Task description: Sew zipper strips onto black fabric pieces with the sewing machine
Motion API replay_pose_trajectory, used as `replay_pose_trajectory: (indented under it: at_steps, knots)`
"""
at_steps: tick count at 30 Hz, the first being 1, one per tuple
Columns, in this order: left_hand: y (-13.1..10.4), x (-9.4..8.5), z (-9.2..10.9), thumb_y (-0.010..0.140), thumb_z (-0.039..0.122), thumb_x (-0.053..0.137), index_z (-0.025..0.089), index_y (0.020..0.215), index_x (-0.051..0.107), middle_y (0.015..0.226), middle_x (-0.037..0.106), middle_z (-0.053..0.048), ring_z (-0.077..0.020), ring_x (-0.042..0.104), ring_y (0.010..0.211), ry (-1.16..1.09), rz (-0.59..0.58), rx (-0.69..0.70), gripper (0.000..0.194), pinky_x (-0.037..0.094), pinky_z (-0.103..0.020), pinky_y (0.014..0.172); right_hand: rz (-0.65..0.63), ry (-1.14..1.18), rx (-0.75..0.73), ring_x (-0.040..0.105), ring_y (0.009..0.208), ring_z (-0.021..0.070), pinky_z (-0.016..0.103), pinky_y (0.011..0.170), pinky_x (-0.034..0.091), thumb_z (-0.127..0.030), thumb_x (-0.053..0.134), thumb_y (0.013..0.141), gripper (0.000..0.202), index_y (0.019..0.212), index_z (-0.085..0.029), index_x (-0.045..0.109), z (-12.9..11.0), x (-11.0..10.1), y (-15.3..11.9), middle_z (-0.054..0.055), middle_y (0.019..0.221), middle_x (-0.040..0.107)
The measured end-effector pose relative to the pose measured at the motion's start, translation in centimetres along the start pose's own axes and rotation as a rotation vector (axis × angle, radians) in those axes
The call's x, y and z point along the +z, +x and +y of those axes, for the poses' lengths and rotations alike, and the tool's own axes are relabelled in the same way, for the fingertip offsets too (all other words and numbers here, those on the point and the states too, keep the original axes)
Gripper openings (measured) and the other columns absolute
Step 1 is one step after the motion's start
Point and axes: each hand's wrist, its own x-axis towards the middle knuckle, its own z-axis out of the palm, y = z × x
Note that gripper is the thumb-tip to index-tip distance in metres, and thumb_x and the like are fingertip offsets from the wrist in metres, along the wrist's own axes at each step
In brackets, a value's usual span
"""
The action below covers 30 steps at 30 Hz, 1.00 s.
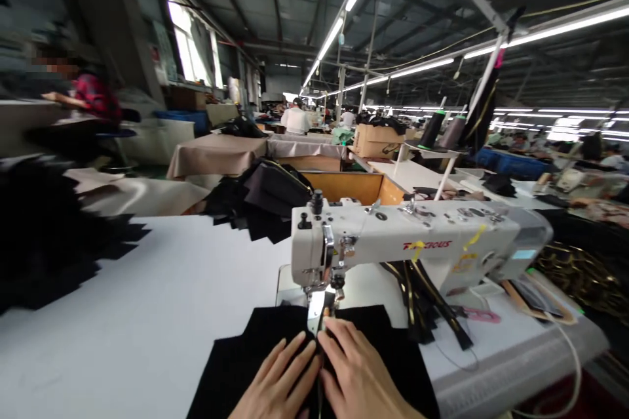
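Nearest the lens, at six o'clock: left hand [281, 379] and right hand [358, 376], side by side, fingers flat and extended, gripping nothing — palms pressed down on black fabric [236, 366] spread over the white table [147, 314]. Fingertips almost touching each other just short of the presser foot [320, 306], at twelve o'clock from the knuckles. Above that, the white sewing machine [407, 242], its arm running off toward three o'clock. Beside the machine's base at about two o'clock, black straps with gold edging [427, 301] and pink-handled scissors [479, 315]. Away at nine o'clock, a blurred pile of black cut pieces [44, 242]; at eleven, more dark pieces [265, 196] heaped against a wooden bin [354, 186]. Thread cones [442, 129] on a stand at one o'clock. Far off at ten o'clock, another person in a red sleeve [95, 94]. Judging by the pose: guiding a seam under the needle, mid-stitch or just lining up. Next move likely calling for even pressure from both palms and a straight feed — fingertips kept clear of the needle.
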Motion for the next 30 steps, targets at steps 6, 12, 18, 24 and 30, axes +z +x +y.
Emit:
replay_pose_trajectory:
  at_steps: [6,12,18,24,30]
  knots:
    - [0.9,-2.0,1.1,0.078,0.01,0.052,0.016,0.141,0.048,0.146,0.05,-0.008,-0.0292,0.046,0.135,-0.124,-0.115,-0.132,0.063,0.042,-0.046,0.111,-0.099,-0.01,-0.022,0.049,0.133,0.0254,0.044,0.11,0.048,-0.011,0.047,0.088,0.054,0.142,-0.014,0.047,0.1,-0.1,0.2,0.011,0.144,0.052]
    - [1.8,-1.8,-0.2,0.086,0.009,0.048,0.016,0.145,0.041,0.151,0.043,-0.011,-0.0285,0.037,0.141,-0.231,-0.159,-0.216,0.06,0.04,-0.05,0.113,-0.074,0.015,-0.025,0.052,0.13,0.0259,0.047,0.11,0.048,-0.011,0.046,0.09,0.051,0.14,-0.014,0.047,1.0,0.2,2.2,0.014,0.139,0.055]
    - [2.2,-0.7,-1.5,0.09,0.012,0.047,0.011,0.146,0.037,0.147,0.047,-0.015,-0.0282,0.039,0.14,-0.228,-0.153,-0.252,0.056,0.038,-0.051,0.114,-0.144,0.055,-0.018,0.051,0.131,0.0285,0.049,0.11,0.046,-0.015,0.049,0.091,0.051,0.141,-0.006,0.044,2.8,1.0,4.2,0.02,0.14,0.053]
    - [2.3,-1.1,-1.7,0.088,0.01,0.047,0.013,0.144,0.041,0.145,0.049,-0.014,-0.0294,0.04,0.139,-0.259,-0.136,-0.246,0.056,0.04,-0.052,0.112,-0.179,0.079,0.035,0.051,0.132,0.0288,0.049,0.111,0.046,-0.02,0.056,0.091,0.05,0.14,-0.012,0.048,2.6,-0.4,3.8,0.016,0.142,0.053]
    - [2.2,-0.8,-1.9,0.088,0.01,0.048,0.013,0.147,0.036,0.145,0.049,-0.014,-0.0289,0.04,0.139,-0.263,-0.137,-0.236,0.06,0.039,-0.05,0.113,-0.165,0.073,-0.022,0.049,0.133,0.0255,0.045,0.111,0.046,-0.01,0.054,0.084,0.058,0.141,-0.019,0.047,1.0,-0.8,1.0,0.011,0.143,0.051]
